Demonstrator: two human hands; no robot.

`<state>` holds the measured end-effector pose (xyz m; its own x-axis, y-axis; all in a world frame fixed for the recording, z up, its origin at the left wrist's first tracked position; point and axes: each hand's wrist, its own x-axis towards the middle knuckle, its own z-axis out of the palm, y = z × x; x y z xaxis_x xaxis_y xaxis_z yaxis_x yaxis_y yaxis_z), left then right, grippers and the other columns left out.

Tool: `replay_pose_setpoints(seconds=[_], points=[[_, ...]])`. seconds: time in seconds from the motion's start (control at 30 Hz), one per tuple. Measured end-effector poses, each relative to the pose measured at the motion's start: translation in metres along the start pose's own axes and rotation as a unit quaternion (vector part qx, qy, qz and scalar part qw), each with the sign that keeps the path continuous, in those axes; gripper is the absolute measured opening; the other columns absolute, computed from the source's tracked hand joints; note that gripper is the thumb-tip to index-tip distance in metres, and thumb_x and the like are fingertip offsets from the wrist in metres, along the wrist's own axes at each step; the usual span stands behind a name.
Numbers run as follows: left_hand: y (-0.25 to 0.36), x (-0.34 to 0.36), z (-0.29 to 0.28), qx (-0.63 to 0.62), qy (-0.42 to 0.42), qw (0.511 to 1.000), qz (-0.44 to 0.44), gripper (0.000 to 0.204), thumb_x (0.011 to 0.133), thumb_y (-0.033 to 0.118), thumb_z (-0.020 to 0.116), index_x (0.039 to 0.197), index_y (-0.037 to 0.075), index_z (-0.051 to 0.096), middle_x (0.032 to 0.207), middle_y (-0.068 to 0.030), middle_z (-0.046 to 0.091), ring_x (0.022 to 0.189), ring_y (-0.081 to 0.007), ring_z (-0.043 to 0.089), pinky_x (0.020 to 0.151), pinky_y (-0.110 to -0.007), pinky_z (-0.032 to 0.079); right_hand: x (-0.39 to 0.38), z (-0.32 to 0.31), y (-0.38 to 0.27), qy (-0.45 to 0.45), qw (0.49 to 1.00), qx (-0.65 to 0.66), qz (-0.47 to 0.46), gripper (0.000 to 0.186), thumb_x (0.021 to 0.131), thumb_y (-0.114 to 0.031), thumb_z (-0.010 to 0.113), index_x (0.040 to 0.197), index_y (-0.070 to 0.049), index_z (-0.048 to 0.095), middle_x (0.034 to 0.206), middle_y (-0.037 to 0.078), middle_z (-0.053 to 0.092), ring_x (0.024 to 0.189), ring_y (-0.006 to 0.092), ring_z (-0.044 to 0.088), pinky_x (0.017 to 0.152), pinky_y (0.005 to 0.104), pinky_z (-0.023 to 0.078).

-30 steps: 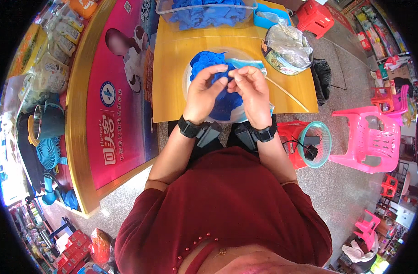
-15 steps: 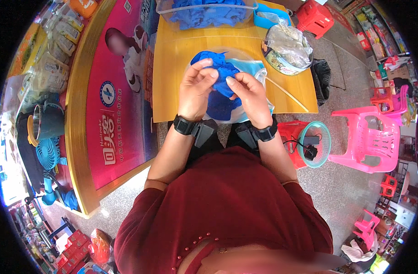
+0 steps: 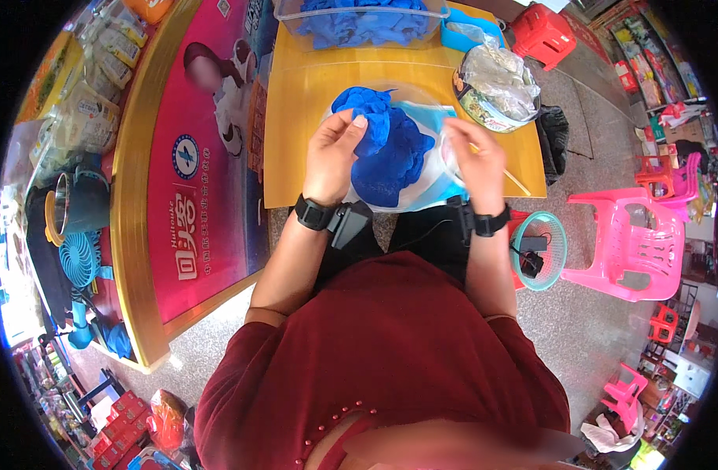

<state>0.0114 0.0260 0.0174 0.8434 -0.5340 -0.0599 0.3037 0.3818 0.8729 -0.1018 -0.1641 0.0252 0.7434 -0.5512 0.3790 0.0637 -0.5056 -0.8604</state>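
My left hand (image 3: 335,153) pinches a crumpled blue sheet (image 3: 363,110) over a round translucent tray (image 3: 337,188). More dark-blue crumpled material (image 3: 386,176) lies on the tray, with a light-blue and white sheet (image 3: 433,192) beside it. My right hand (image 3: 475,164) is at the tray's right side, slightly blurred, fingers loosely bent and apart, over a thin wooden stick (image 3: 517,180) that is partly hidden by it.
The yellow table (image 3: 292,82) holds a clear bin of blue pieces (image 3: 359,27), a blue container (image 3: 473,43) and a round tub with plastic (image 3: 496,98). A pink banner counter (image 3: 202,219) stands left; a pink chair (image 3: 625,243) and basket (image 3: 539,251) stand right.
My right hand has left the blue material and moved right. My left hand remains pinched on the blue sheet, slightly left of where it was a second ago.
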Motion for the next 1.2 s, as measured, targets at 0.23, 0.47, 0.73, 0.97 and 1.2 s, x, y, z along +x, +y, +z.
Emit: replay_pose_setpoints(seconds=[0.23,0.47,0.73,0.97,1.2], points=[[0.011,-0.001,0.001,-0.108,-0.006,0.993,-0.056,0.015,0.095,0.015,0.055,0.107,0.008,0.061,0.094,0.0003,0.066,0.079,-0.0092,0.062,0.071,-0.027,0.051,0.001,-0.063,0.067,-0.084,0.916,-0.377,0.103,0.018,0.08,-0.018,0.067,0.091,-0.004,0.067,0.085,0.014,0.066,0.088,0.0297,0.061,0.08,0.0414,0.046],[0.01,0.001,-0.003,-0.123,0.01,0.989,-0.081,0.018,0.096,0.021,0.053,0.108,0.009,0.061,0.096,-0.0019,0.064,0.083,-0.0128,0.061,0.076,-0.031,0.051,-0.006,-0.066,0.041,0.04,0.976,-0.199,0.073,0.014,0.085,-0.013,0.064,0.093,-0.002,0.061,0.078,0.011,0.063,0.071,0.0221,0.061,0.066,0.0326,0.048],[0.004,0.003,0.001,-0.105,0.023,0.993,-0.05,0.023,0.097,0.023,0.052,0.109,0.005,0.059,0.095,-0.0068,0.065,0.08,-0.0139,0.063,0.07,-0.028,0.053,-0.026,-0.003,-0.048,-0.148,0.988,-0.031,0.024,0.009,0.087,-0.01,0.063,0.094,-0.004,0.061,0.07,0.009,0.06,0.057,0.0131,0.054,0.053,0.0264,0.043],[0.005,0.0,0.003,-0.07,0.015,0.997,-0.02,0.022,0.095,0.021,0.055,0.107,0.003,0.061,0.093,-0.0049,0.066,0.078,-0.0125,0.063,0.07,-0.028,0.053,-0.028,0.01,-0.046,-0.15,0.986,-0.053,0.049,0.009,0.087,-0.011,0.063,0.092,-0.004,0.06,0.067,0.009,0.06,0.056,0.0154,0.056,0.052,0.0278,0.042],[-0.004,-0.006,0.013,0.069,-0.015,0.997,0.024,0.02,0.092,0.014,0.06,0.102,-0.003,0.064,0.084,-0.0044,0.065,0.072,-0.0093,0.061,0.057,-0.026,0.055,-0.03,0.016,-0.039,-0.133,0.989,-0.036,0.051,0.01,0.087,-0.011,0.063,0.094,-0.004,0.06,0.067,0.009,0.059,0.055,0.0135,0.054,0.052,0.0274,0.042]])
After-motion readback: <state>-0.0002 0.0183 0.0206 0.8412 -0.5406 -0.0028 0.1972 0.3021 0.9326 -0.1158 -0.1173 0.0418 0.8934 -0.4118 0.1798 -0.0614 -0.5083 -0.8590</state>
